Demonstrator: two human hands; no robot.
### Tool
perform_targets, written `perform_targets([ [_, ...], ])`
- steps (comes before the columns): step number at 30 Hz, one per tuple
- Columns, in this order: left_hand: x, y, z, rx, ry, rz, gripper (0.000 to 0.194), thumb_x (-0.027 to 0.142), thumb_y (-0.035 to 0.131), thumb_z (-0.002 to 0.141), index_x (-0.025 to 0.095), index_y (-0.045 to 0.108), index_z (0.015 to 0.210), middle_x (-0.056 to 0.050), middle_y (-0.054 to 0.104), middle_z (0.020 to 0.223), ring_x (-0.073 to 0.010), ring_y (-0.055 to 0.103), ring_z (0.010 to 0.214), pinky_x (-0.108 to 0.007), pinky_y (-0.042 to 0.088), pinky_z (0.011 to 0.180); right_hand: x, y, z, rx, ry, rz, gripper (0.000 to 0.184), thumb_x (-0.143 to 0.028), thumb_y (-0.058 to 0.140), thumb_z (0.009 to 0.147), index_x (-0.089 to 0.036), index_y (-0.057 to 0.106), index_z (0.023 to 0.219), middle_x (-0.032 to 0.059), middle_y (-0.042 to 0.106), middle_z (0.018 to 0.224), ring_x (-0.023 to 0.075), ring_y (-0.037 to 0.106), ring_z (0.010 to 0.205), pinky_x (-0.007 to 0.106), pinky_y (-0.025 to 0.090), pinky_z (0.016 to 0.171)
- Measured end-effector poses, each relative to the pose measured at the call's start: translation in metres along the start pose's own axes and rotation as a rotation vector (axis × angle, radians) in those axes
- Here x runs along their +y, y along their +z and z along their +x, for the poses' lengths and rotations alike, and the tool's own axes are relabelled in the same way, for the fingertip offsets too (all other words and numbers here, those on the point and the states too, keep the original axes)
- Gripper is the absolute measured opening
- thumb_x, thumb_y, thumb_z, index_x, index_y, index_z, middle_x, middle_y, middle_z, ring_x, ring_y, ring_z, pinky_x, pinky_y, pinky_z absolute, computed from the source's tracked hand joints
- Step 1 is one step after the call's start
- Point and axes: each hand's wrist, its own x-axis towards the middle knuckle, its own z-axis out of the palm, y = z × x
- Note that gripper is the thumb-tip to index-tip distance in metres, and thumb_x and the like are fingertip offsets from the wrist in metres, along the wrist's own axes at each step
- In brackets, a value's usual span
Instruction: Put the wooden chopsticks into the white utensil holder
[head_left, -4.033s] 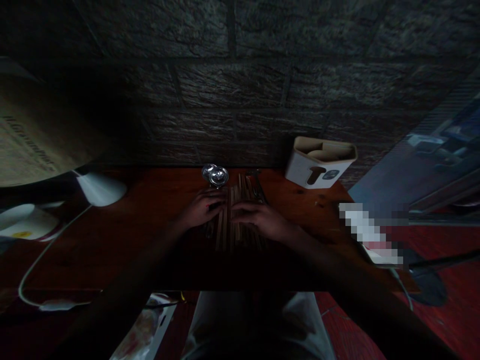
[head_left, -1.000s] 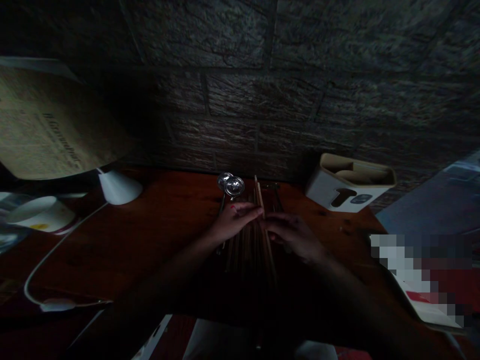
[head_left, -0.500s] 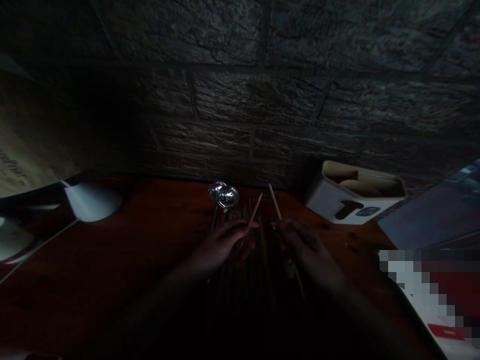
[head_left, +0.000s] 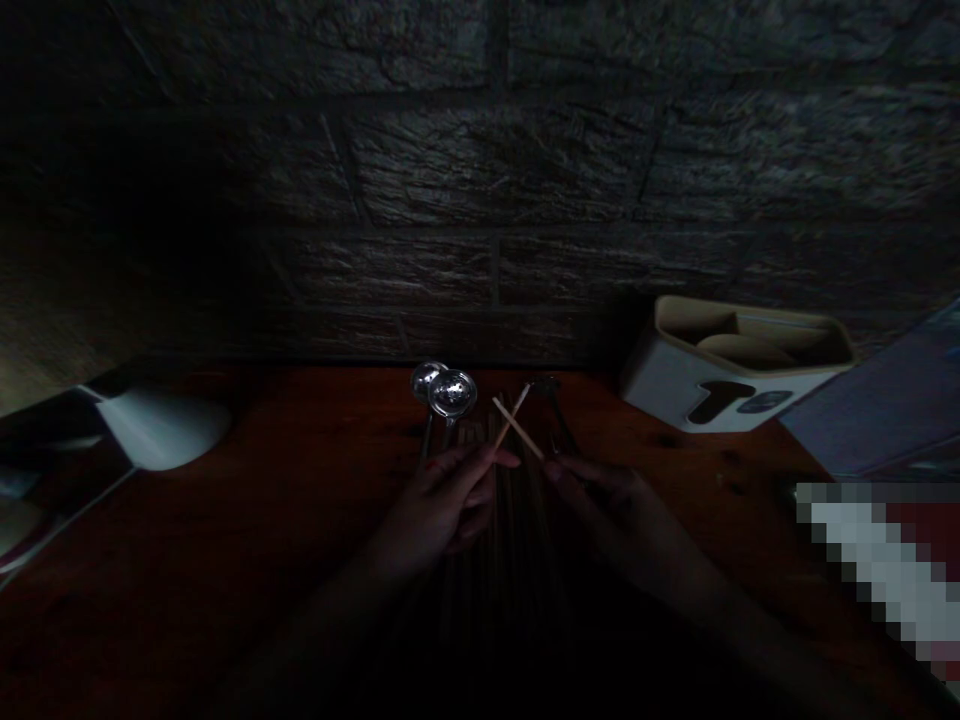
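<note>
My left hand (head_left: 450, 500) is closed on a thin wooden chopstick (head_left: 504, 432), its tip pointing up and to the right. Another chopstick (head_left: 525, 437) is pinched in my right hand (head_left: 611, 510) and slants up to the left. The two sticks cross near their upper ends; whether they touch I cannot tell. Below and between the hands, several more chopsticks (head_left: 501, 530) lie side by side in deep shadow. Just beyond my left hand are two shiny metal ladles, a front one (head_left: 453, 393) with what look like holes and one behind it (head_left: 427, 379).
A pale holder (head_left: 720, 390) with compartments stands at the right by the stone wall (head_left: 420, 170). Past my right hand lies a dark thin utensil (head_left: 559, 405). A white cone-shaped object (head_left: 161, 428) is on the left of the wooden table (head_left: 300, 450).
The chopstick in my right hand has swung left and now crosses the one in my left hand. The camera view has shifted slightly.
</note>
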Motion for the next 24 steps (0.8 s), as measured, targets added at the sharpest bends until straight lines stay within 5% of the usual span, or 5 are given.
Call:
perform_targets([
  [12,-0.004,0.001,0.003,0.052,0.044,0.051,0.025,0.048,0.059,0.086,0.025,0.067,0.091,0.009,0.031,0.050,-0.0057,0.026,0.035,-0.021,0.017,0.035,-0.003,-0.004,0.000,0.085,-0.034,-0.085,0.034,-0.045,0.048,0.095,-0.025,0.074,0.103,0.0001,0.073,0.081,0.0150,0.066,0.069,0.025,0.050,0.062],
  [18,0.000,0.000,0.002,0.016,0.052,0.019,0.030,0.052,0.058,0.085,0.023,0.066,0.091,0.010,0.029,0.051,-0.0047,0.024,0.034,-0.020,0.017,0.033,0.001,-0.026,0.010,0.294,0.035,-0.152,0.039,-0.049,0.049,0.092,-0.020,0.074,0.085,0.0024,0.069,0.068,0.0156,0.063,0.059,0.024,0.046,0.049],
  [24,-0.001,-0.002,0.002,0.039,0.038,-0.005,0.031,0.049,0.055,0.088,0.021,0.067,0.095,0.010,0.030,0.052,-0.0041,0.026,0.034,-0.018,0.016,0.032,-0.005,-0.014,0.006,0.234,0.059,0.016,0.038,-0.051,0.051,0.092,-0.021,0.071,0.101,0.0026,0.068,0.071,0.0140,0.064,0.061,0.021,0.048,0.048],
])
